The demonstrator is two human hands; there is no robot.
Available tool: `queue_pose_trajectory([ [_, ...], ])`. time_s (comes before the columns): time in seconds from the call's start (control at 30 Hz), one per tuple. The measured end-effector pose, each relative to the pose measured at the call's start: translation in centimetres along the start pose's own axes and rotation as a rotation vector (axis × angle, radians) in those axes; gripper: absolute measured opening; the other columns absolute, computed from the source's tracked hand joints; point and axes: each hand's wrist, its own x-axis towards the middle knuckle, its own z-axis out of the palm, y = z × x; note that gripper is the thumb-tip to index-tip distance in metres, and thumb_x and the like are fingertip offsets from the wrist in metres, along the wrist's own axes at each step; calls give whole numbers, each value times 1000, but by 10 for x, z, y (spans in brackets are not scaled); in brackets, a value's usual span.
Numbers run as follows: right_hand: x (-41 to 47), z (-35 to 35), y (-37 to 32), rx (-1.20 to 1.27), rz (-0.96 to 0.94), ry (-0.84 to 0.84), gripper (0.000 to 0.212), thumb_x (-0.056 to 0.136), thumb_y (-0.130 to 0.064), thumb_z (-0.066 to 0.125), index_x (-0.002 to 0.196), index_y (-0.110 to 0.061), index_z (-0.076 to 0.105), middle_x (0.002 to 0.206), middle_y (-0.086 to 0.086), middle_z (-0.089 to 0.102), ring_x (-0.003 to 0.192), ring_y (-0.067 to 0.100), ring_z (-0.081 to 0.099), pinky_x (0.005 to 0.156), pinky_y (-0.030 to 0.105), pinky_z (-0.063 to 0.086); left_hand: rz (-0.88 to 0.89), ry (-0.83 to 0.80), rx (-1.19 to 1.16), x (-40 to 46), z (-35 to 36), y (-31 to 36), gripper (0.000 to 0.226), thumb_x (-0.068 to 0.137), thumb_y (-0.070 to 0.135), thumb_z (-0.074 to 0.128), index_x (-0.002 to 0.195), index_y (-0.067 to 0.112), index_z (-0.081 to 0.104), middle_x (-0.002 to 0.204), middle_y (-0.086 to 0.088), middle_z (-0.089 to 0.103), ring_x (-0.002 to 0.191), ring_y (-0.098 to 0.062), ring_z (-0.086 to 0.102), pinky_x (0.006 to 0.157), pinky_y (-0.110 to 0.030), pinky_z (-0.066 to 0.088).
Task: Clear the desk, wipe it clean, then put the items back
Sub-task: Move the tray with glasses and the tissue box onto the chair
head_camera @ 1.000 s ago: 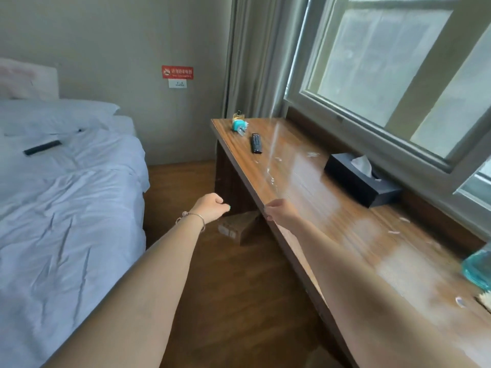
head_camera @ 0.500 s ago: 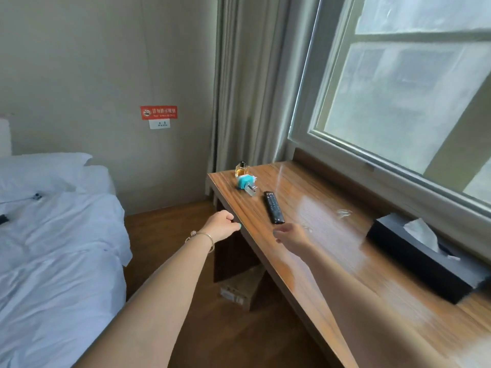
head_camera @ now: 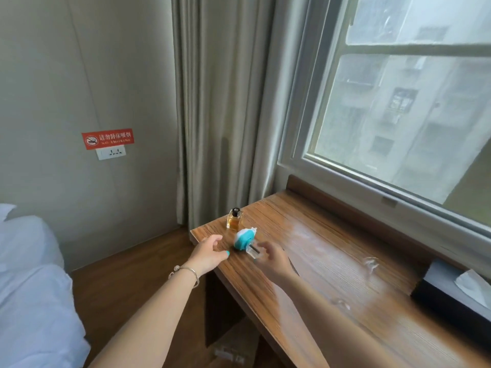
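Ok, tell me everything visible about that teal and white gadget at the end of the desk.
The teal and white plug-in device looks like plastic: a rounded teal body with a white face. It lies tipped on its side near the desk corner, with a small clear bottle holding a dark wick sticking out toward the right hand. The amber perfume bottle stands just behind it. The left hand reaches in beside it; motion blur hides whether either hand touches it.

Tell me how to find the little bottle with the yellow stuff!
Look at the wooden desk under the window, at its far corner by the curtain. The small square perfume bottle stands there, amber inside with a black cap; the teal-and-white gadget beside it lies tipped over.
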Motion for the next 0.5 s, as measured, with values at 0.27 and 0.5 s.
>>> queue_pose_trajectory([
  [0.27, 80, 28, -6, -104, -55, 0, 93, 70, -51, 79, 145, -48, 24, 147, -4, 32, 131, 18, 28, 107, 39, 34, 136, -6, 18, 102, 4, 9, 68, 91, 23, 63, 149, 33, 30, 155, 0, 25, 141, -19, 30, 113, -32, 30],
  [0.5, 101, 34, -7, -272, -88, 7, 96, 59, -69, 72, 140, -55, 24, 133, -4, 24, 126, 18, 22, 102, 35, 38, 204, -134, 124, 168, 6, -5, 80, 84, 29, 73, 149, 37, 28, 158, 4, 19, 146, -19, 17, 119, -40, 21],
])
